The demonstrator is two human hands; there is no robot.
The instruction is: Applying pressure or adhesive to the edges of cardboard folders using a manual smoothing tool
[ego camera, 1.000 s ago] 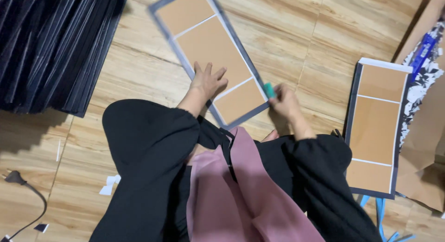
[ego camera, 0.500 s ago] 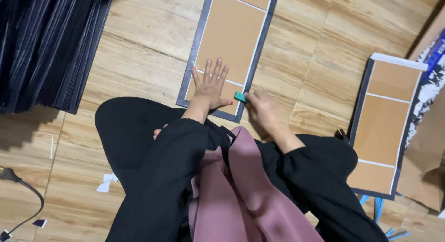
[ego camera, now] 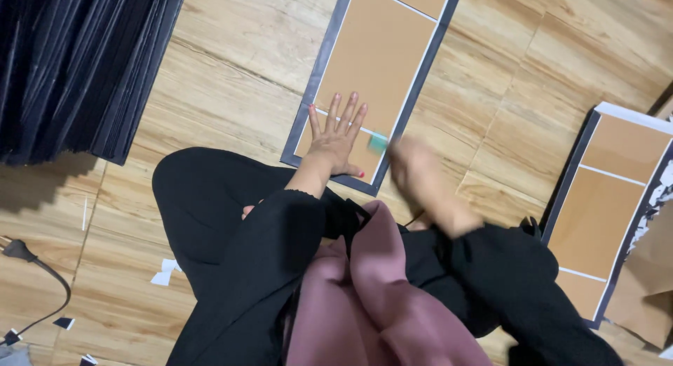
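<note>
While the left hand [ego camera: 335,143] lies flat, fingers spread, on the brown panel [ego camera: 375,64] running toward upper right, the blurred right hand [ego camera: 413,173] pinches a small green tool [ego camera: 378,142] beside it.

Matt brown cardboard panel [ego camera: 378,57], glossy wood-look floor [ego camera: 231,78]

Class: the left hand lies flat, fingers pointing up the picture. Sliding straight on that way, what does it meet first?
The left hand already rests on the brown panel; onward it likely just crosses more panel.
</note>
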